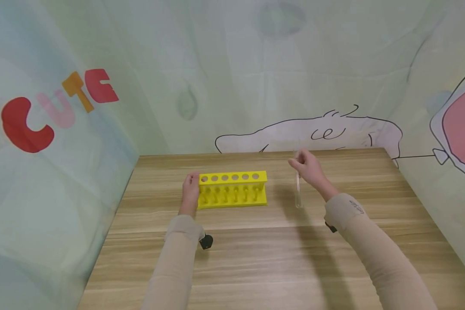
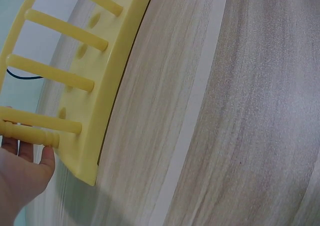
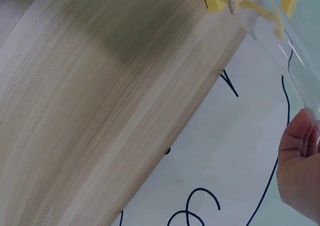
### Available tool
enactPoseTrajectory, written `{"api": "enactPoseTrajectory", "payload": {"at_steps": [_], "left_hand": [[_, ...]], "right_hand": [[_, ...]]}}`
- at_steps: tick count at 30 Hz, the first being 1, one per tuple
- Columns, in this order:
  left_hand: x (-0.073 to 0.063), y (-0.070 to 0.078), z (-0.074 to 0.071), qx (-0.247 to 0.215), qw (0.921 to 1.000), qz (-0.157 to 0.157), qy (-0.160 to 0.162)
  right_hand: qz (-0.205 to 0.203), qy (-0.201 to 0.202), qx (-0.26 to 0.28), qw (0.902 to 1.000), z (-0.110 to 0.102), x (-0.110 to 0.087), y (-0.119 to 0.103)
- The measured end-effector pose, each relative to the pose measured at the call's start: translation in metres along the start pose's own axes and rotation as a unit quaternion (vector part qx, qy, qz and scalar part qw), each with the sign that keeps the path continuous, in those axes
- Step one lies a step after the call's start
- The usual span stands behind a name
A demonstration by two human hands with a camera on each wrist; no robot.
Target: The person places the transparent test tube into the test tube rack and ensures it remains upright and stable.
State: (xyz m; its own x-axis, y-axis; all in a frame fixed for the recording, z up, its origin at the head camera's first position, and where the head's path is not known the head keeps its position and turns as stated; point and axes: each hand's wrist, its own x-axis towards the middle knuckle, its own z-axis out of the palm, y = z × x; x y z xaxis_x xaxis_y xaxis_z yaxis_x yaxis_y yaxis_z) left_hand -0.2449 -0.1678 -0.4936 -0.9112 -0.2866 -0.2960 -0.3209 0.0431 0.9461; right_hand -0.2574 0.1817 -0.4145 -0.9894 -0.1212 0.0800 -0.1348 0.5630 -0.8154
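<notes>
Yellow in the left hand (image 1: pixel 190 191): gripping the end post (image 2: pixel 30 134) of a test-tube rack (image 1: pixel 230 182) at its nine o'clock, with fingers and thumb curled round it. Between two and three o'clock from the rack's middle, in the right hand (image 1: pixel 310 170): pinching a clear test tube (image 1: pixel 298 187) between thumb and fingers, near upright, rounded end down, apart from the rack in the head view. Hard to say whether touching the tabletop (image 1: pixel 255 267). Done, by the look of it: steadying the rack, taking up one tube. Left, most likely: seating that tube, with nothing lodged in any of the six holes (image 1: pixel 245 176). Seemingly early on. Farther out, toward twelve: printed backdrop (image 1: pixel 232 64); toward ten: coloured lettering (image 1: pixel 63 123).
</notes>
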Motion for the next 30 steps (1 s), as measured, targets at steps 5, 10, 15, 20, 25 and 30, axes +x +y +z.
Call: {"api": "enactPoseTrajectory", "payload": {"at_steps": [5, 10, 15, 20, 25, 30], "left_hand": [[0.0, 0.0, 0.0, -0.001, 1.0, 0.004, 0.0], [0.0, -0.001, -0.001, -0.001, 1.0, 0.003, -0.002], [-0.001, -0.002, 0.0, -0.001, 1.0, -0.001, -0.007], [-0.002, -0.001, -0.001, -0.004, 0.9999, -0.005, -0.013], [-0.003, 0.0, -0.001, -0.007, 0.9999, -0.004, -0.014], [-0.004, 0.001, -0.001, -0.007, 0.9999, 0.0, -0.013]], "right_hand": [[0.005, 0.0, -0.002, 1.0, 0.001, 0.001, -0.002], [0.006, 0.0, 0.001, 1.0, 0.0, 0.001, -0.006], [-0.003, 0.002, -0.008, 1.0, 0.0, 0.002, -0.01], [-0.004, 0.007, -0.01, 0.9999, -0.001, 0.003, -0.013], [0.0, 0.004, 0.006, 1.0, -0.001, 0.004, -0.016], [0.0, 0.013, 0.02, 0.9997, -0.001, 0.006, -0.017]]}}
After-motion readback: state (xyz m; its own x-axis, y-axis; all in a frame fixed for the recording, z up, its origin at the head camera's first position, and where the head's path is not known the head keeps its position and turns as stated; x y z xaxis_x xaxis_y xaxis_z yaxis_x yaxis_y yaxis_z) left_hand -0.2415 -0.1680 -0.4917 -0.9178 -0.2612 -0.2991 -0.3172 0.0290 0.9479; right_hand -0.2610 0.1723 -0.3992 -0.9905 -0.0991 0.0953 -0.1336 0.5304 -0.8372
